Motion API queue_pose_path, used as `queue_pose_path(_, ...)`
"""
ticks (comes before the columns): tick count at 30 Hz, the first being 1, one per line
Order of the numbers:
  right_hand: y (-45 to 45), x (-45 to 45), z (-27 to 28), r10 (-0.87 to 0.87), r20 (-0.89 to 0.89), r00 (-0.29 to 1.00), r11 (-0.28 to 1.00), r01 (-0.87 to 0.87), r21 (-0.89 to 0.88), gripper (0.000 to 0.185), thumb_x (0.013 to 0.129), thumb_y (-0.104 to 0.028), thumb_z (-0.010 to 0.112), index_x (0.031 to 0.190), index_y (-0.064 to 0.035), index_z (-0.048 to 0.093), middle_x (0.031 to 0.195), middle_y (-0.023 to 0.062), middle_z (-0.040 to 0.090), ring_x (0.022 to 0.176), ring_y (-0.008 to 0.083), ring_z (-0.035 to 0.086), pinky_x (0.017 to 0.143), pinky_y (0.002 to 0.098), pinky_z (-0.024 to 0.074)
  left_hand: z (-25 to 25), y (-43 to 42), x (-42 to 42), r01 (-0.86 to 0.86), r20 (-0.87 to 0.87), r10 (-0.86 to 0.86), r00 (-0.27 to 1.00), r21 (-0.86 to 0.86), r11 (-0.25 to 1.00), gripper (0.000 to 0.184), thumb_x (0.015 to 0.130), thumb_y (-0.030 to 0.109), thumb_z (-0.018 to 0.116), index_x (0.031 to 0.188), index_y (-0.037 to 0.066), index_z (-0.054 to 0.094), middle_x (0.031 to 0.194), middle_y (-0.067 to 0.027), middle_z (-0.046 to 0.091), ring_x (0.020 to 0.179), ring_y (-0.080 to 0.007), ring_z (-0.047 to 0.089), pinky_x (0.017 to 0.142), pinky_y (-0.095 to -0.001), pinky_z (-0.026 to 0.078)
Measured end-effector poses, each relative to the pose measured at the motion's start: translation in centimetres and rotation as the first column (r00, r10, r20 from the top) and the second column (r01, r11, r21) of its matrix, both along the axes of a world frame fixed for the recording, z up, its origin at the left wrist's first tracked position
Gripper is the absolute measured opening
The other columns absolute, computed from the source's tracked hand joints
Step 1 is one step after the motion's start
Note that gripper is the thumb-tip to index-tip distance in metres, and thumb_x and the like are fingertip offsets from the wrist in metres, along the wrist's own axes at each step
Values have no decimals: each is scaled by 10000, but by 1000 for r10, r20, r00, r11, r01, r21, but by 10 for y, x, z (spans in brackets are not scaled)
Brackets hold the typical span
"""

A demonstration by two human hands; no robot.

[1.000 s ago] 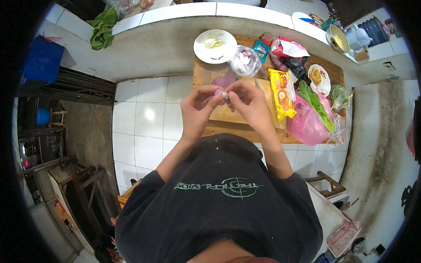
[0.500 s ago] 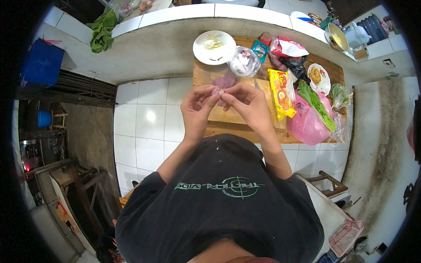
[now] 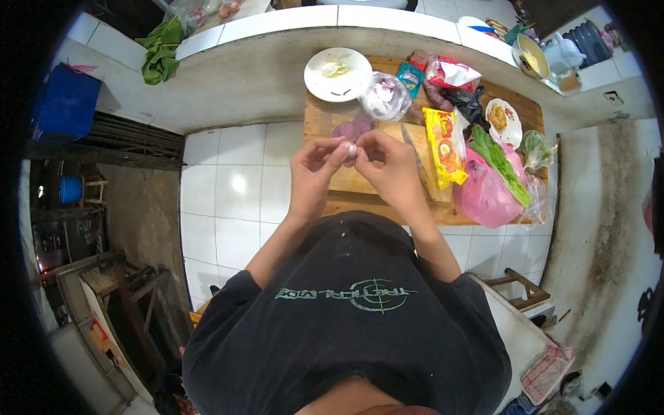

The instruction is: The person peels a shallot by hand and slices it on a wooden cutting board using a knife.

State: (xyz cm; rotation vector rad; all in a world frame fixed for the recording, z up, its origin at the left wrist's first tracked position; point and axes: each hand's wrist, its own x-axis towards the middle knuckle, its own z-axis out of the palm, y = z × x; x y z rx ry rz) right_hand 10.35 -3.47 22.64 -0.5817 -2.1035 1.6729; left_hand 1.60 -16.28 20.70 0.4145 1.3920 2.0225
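Note:
My left hand [image 3: 315, 166] and my right hand [image 3: 386, 162] meet over the wooden cutting board [image 3: 349, 181]. Between their pinched fingertips is a small pinkish-white shallot [image 3: 352, 150]. Just beyond the fingers lie purple-red clumps [image 3: 353, 128] that look like shallots or their skins. A knife [image 3: 409, 144] rests on the board to the right of my right hand. Farther back are a clear plastic bag [image 3: 385, 96] with pale purple pieces inside and a white plate [image 3: 318, 84] holding pale, peeled-looking bits.
On the wooden table [image 3: 346, 206], to the right, are a yellow food packet [image 3: 445, 146], a pink plastic bag [image 3: 484, 188] with leafy greens [image 3: 499, 166], a black bag [image 3: 467, 104] and a plate with brown food [image 3: 513, 128]. A tiled ledge [image 3: 398, 17] runs behind.
The shallot has turned between my fingertips and shows more of its pale side. My right hand has shifted slightly, uncovering more of the knife.

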Motion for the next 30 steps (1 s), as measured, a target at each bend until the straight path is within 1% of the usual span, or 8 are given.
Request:
queue_pose_path(6,6,0,-8,16,-70,997,936,-39,-349,65,923,-29,646,955,26,632,831,46,693,720,93,643,658,244,522,-8,1,-12,107,359,-179,916,212,971,308,1009,143,568,1278,8,506,1106,-101,636,1002,-146,605,931,-254,482)
queue_pose_path(13,61,-15,-63,-76,-155,985,916,8,-400,74,921,-36,656,980,7,647,836,56,694,696,113,645,616,253,512,-19,2,-16,75,504,-178,845,219,973,326,1000,162,589,1276,9,509,1134,-70,594,1009,-130,575,924,-231,480)
queue_pose_path(17,105,-38,-85,-179,-8,984,976,177,-129,83,898,-64,672,937,9,665,784,64,693,685,109,639,651,274,505,-20,0,-16,88,444,-153,883,163,983,336,986,168,616,1264,2,524,1109,-55,598,1005,-128,578,925,-229,481)
queue_pose_path(19,143,-55,-131,-235,60,970,964,224,143,107,886,-55,661,958,19,687,778,106,701,680,132,666,613,288,519,-26,-1,-20,113,406,-164,899,147,983,343,979,168,627,1263,3,528,1102,-54,607,1001,-127,583,929,-228,479)
queue_pose_path(22,196,-76,-212,-262,60,963,940,241,242,159,873,-76,680,1008,0,710,716,90,699,651,169,680,641,319,536,-25,-5,-22,119,428,-164,889,130,984,337,970,165,641,1251,6,544,1109,-69,630,1005,-132,596,934,-235,477)
queue_pose_path(26,202,-71,-223,-325,159,932,735,143,663,248,902,-137,620,1099,-5,692,1010,216,681,995,332,660,833,406,519,-17,-6,-20,81,335,-99,937,65,995,317,972,164,641,1228,-7,562,1146,-112,643,1027,-149,610,936,-248,482)
queue_pose_path(29,136,-53,-119,-145,-57,988,868,155,471,238,911,-112,628,1118,-4,677,1031,191,665,977,295,659,810,370,534,-17,-10,-19,40,224,-47,973,35,999,334,972,151,642,1243,-27,560,1164,-129,647,1040,-159,618,946,-270,487)
queue_pose_path(30,108,-43,-80,-24,8,1000,963,21,268,233,914,-100,639,1121,1,673,1011,166,667,926,253,673,765,338,540,-17,-9,-20,37,179,-41,983,26,999,343,971,144,644,1251,-34,561,1164,-129,650,1036,-161,622,952,-281,489)
